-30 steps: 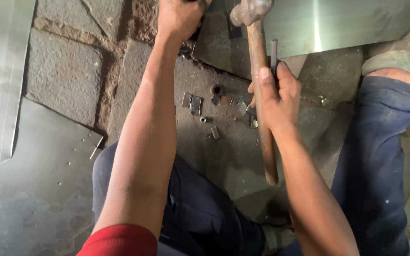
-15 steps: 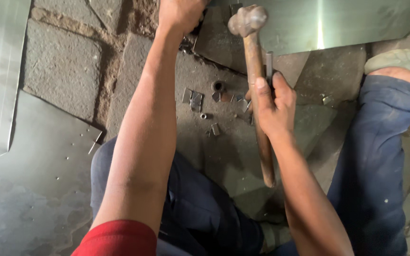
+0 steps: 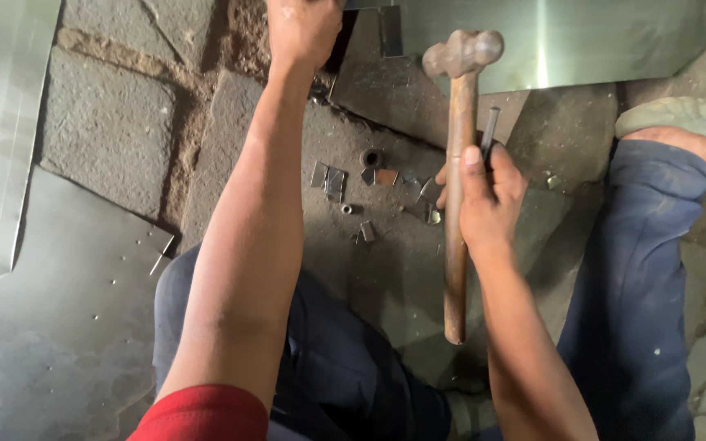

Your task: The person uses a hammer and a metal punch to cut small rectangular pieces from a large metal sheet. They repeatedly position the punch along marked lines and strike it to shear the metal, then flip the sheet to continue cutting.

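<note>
sleeve (image 3: 202, 412): red, short | trousers (image 3: 639, 278): dark blue, dusty | sandal (image 3: 684, 118): grey-green

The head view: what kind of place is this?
Probably a small metalworking workshop on a floor of stone slabs: the right hand holds a hammer, with sheet metal and small metal offcuts nearby.

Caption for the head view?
Right hand grips a wooden-handled hammer; left hand reaches toward sheet metal.

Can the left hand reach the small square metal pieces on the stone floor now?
Probably yes: the left hand rests farther up at the shiny metal sheet, and the small square metal pieces lie uncovered just beside its forearm.
</note>
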